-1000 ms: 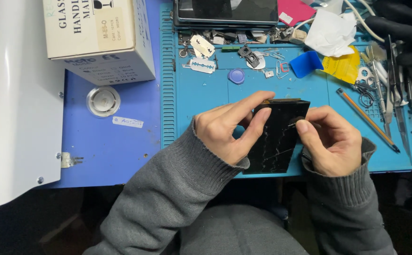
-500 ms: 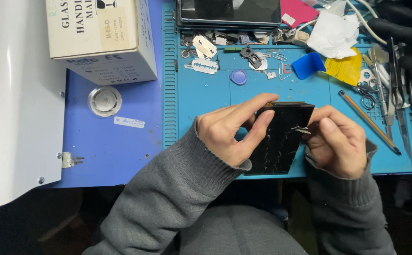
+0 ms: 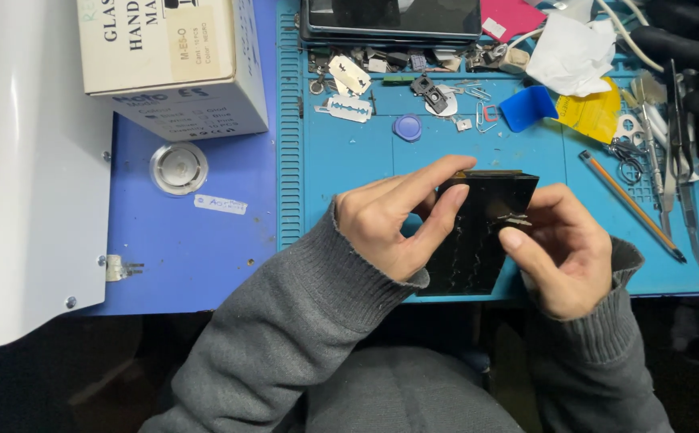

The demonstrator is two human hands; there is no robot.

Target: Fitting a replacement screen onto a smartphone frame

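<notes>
- The left hand pinches the cracked black panel at its left edge.
- The right hand presses a small blade against its right edge.
- The panel is held over the blue mat's bare near edge.

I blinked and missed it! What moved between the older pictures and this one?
Not much. The left hand keeps gripping the black cracked panel, but its fingers have stretched further across the top edge. The right hand has drawn its thumb and fingertips together to pinch a small metal piece against the panel's face. The cardboard box, pencil and blue mat stayed put.
</notes>
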